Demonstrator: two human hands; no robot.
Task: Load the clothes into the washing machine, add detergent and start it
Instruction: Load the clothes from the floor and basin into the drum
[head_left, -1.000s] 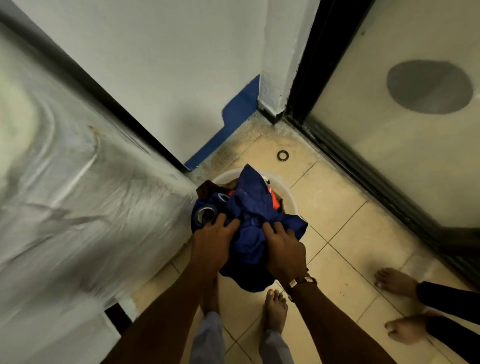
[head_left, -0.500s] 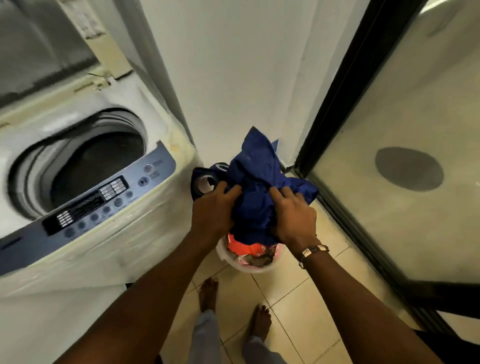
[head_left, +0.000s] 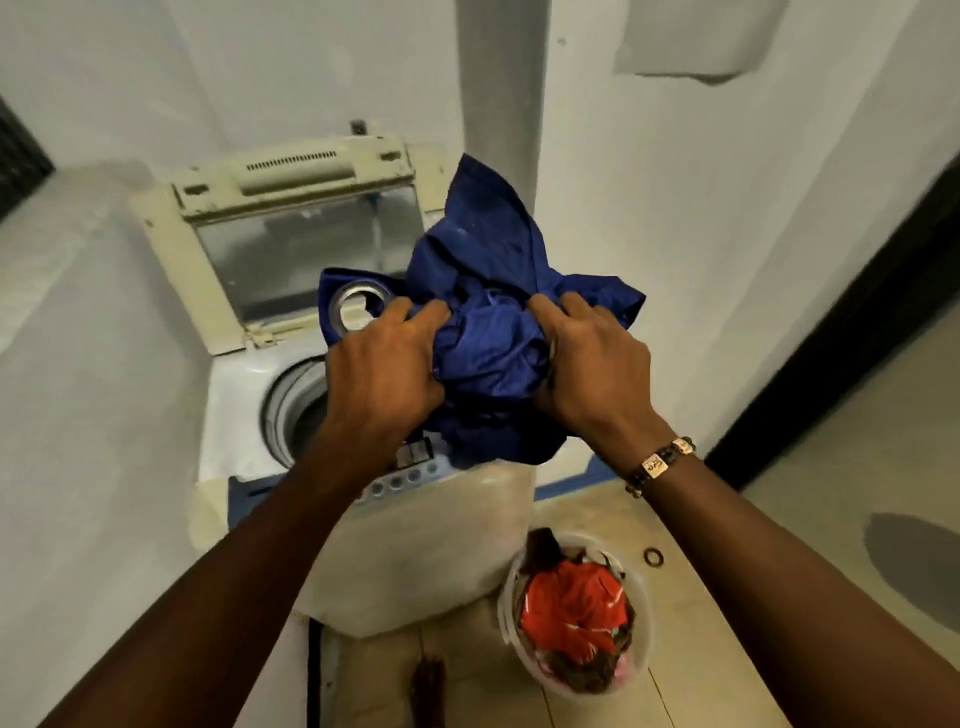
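Observation:
I hold a bunched blue cloth (head_left: 488, 291) with a metal eyelet ring in both hands, above the open top-loading washing machine (head_left: 239, 395). My left hand (head_left: 384, 364) grips its left side and my right hand (head_left: 592, 364) its right side. The machine's lid (head_left: 291, 228) stands raised at the back. Part of the drum opening (head_left: 291, 405) shows under my left forearm, and the blue control panel (head_left: 405, 480) is partly hidden by the cloth and my arm.
A white bucket (head_left: 506, 613) of clothes, with an orange garment (head_left: 571, 603) on top, stands on the tiled floor right of the machine. A small dark ring (head_left: 653, 557) lies on the tiles. White walls close in behind, with a dark door frame (head_left: 831, 338) at right.
Both hands have lifted the blue cloth out of the bucket and carried it up and left, over the washing machine's top. My view has turned toward the machine.

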